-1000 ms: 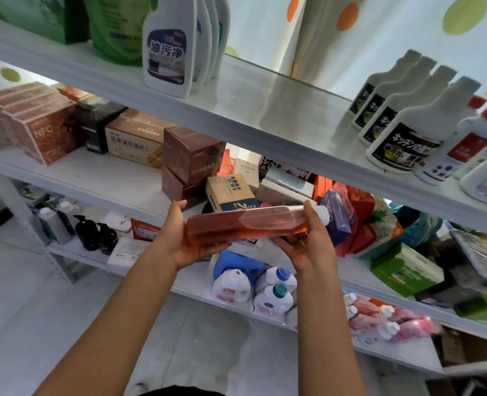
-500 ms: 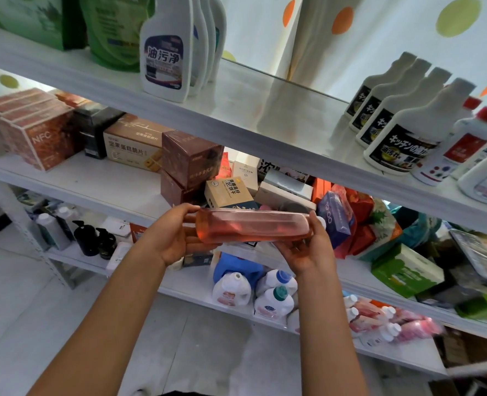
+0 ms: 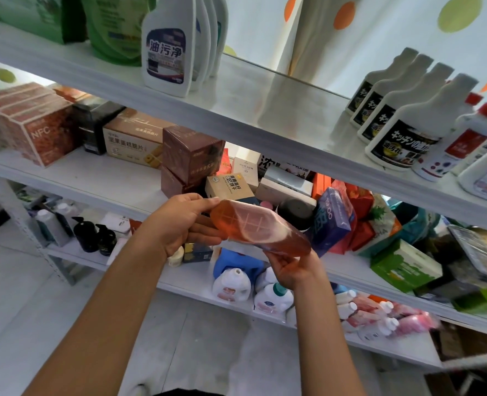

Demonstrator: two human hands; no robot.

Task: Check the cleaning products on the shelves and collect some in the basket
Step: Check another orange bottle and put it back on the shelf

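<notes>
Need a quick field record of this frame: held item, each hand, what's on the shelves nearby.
held item: orange bottle, tilted, its base toward the camera
left hand: left hand grips the bottle's base end
right hand: right hand holds the bottle from below
top shelf: white spray bottles at left, black-labelled white bottles at right
middle shelf: brown boxes behind the hands
lower shelf: white detergent jugs
basket: not in view
</notes>
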